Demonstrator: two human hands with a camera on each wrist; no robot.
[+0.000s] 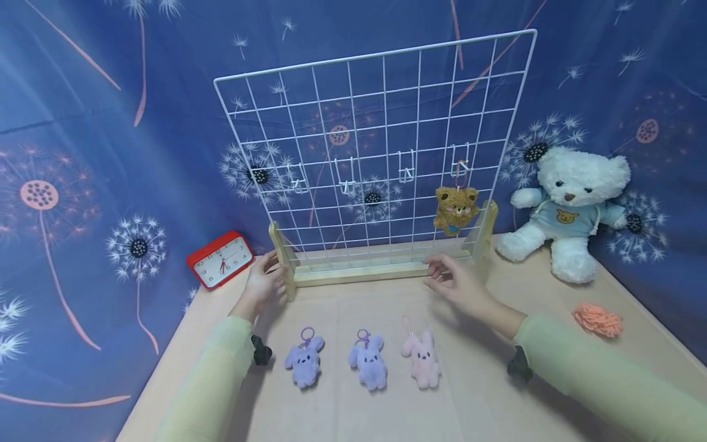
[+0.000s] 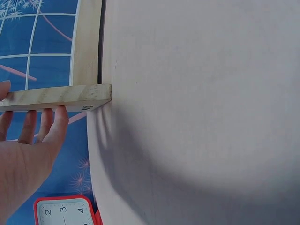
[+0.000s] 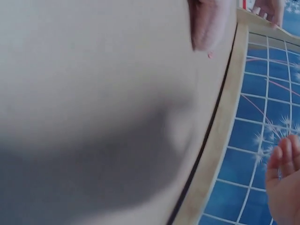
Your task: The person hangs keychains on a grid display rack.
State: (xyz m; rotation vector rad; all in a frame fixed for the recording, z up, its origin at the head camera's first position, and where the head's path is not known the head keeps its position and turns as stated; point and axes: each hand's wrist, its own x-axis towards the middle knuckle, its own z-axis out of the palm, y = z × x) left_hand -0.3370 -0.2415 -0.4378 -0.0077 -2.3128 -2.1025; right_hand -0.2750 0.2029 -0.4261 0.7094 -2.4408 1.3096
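A white wire grid (image 1: 383, 123) stands upright in a wooden base (image 1: 359, 276). At the base's left end, my left hand (image 1: 266, 283) pinches the wooden side support (image 2: 56, 97), fingers on its outer face and thumb on the other side. My right hand (image 1: 455, 281) hovers by the right part of the front bar, thumb and fingers apart, holding nothing. A brown bear keychain (image 1: 455, 209) hangs from the rightmost hook (image 1: 460, 167). On the table before the base lie two purple plush keychains (image 1: 305, 365) (image 1: 370, 365) and a pink plush keychain (image 1: 424, 362).
Further white hooks (image 1: 347, 184) sit along the grid to the left of the bear. A red alarm clock (image 1: 222, 261) stands just left of the base. At the right are a white teddy bear (image 1: 571, 215) and a bundle of orange yarn (image 1: 598, 320). Dandelion-print blue cloth (image 1: 138, 153) hangs behind.
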